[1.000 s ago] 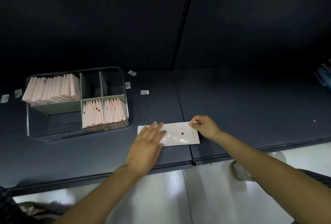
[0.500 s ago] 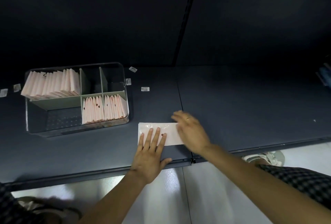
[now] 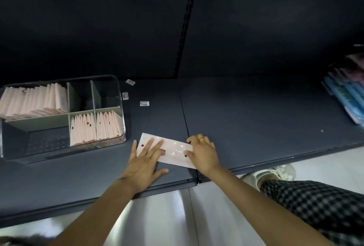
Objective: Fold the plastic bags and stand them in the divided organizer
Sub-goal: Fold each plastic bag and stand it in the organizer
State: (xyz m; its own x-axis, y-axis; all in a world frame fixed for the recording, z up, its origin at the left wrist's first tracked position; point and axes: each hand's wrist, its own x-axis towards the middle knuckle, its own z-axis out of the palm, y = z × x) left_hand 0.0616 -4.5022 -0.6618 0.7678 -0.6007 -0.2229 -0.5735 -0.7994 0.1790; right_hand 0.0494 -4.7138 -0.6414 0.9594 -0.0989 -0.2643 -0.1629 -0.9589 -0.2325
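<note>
A white plastic bag [image 3: 175, 150] with small dark dots lies flat as a long strip on the dark shelf [image 3: 256, 123], near its front edge. My left hand [image 3: 146, 160] presses flat on the strip's left half, fingers straight and spread. My right hand [image 3: 202, 152] lies on the strip's right end, fingers spread over it. To the left stands the clear divided organizer [image 3: 122, 108]. Several folded pink-white bags [image 3: 33, 101] stand in its back left compartment, and more folded bags [image 3: 94, 127] fill the two front right compartments.
Small white labels [image 3: 144, 103] lie on the shelf behind the bag. Blue packets [image 3: 346, 98] lie at the far right edge. A seam [image 3: 185, 119] splits the shelf boards. My shoe [image 3: 275, 173] and checked trouser leg show below on the pale floor.
My right hand slid from the strip's middle back to its right end. The strip now lies slightly turned, its right end nearer to me. My left hand stays pressed on the left half.
</note>
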